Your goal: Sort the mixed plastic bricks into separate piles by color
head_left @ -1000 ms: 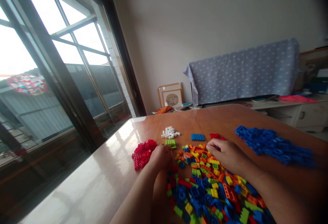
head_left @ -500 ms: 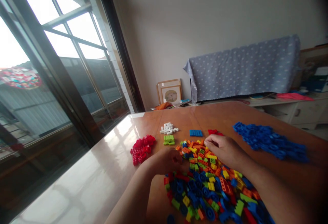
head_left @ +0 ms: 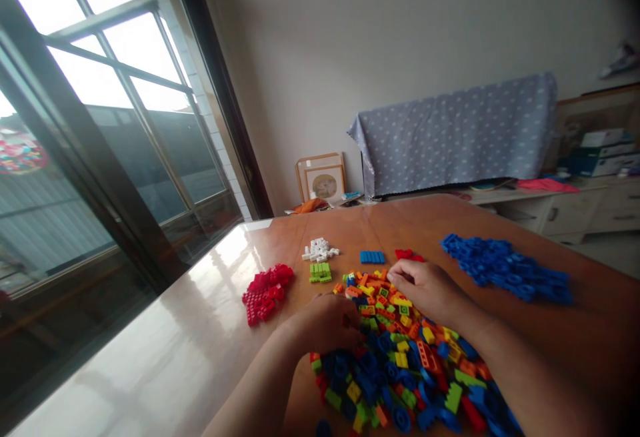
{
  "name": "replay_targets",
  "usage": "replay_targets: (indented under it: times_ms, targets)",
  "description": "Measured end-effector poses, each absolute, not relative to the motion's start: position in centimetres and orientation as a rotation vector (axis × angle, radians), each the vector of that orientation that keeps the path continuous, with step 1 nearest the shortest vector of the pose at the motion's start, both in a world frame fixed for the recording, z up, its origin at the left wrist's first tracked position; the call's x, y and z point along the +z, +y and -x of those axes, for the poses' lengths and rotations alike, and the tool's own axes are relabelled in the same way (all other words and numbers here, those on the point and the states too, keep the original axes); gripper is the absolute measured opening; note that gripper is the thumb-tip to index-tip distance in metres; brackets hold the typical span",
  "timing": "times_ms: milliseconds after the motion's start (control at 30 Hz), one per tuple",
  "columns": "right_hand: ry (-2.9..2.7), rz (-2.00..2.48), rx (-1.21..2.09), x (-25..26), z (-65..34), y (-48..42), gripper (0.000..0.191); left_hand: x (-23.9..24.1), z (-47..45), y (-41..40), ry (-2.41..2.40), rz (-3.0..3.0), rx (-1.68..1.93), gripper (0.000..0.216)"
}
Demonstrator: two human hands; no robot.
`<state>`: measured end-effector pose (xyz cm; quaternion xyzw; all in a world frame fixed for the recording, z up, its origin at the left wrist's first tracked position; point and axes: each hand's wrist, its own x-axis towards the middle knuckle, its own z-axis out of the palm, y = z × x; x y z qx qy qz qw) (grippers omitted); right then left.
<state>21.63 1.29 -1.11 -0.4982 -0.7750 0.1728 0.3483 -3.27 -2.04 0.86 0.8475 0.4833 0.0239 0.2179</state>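
A mixed pile of toy building bricks (head_left: 401, 359) in orange, yellow, green, red and blue lies in front of me. My left hand (head_left: 327, 322) reaches over the pile's left side, its fingers curled down against the bricks; what they may hold is hidden. Along the pile's far right edge rests my right hand (head_left: 425, 285), fingers bent and drawn together, with the fingertips beside orange bricks. Whether anything sits inside it cannot be seen. Just beyond it are a few red bricks (head_left: 407, 255).
Sorted groups lie around the pile: red bricks (head_left: 267, 293), white pieces (head_left: 320, 249), lime-green bricks (head_left: 321, 273), a row of blue bricks (head_left: 372, 257) and a blue heap (head_left: 505, 269) at right. The wooden table (head_left: 395, 220) faces a cabinet under a dotted cloth (head_left: 455, 137).
My left hand has shifted a little nearer and to the right over the pile, fingers lower among the bricks. The right hand stays almost in place. The camera view has turned slightly right.
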Motion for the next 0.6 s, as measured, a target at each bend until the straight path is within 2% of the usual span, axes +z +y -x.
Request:
replay_targets:
  times_ms: [267,433,600]
  targets:
    - [-2.270,1.313,0.661,0.7,-20.1,-1.8,0.032,-0.1,3.3,-1.0,1.587,-2.412,0.319,0.015]
    - [-2.564,1.121,0.667,1.6,-18.6,-4.3,0.045,0.0,4.4,-0.7,1.572,-2.374,0.475,0.019]
    - [-2.619,1.153,0.542,0.7,-18.3,-4.1,0.032,0.3,4.8,-1.4,1.417,-2.326,0.441,0.015]
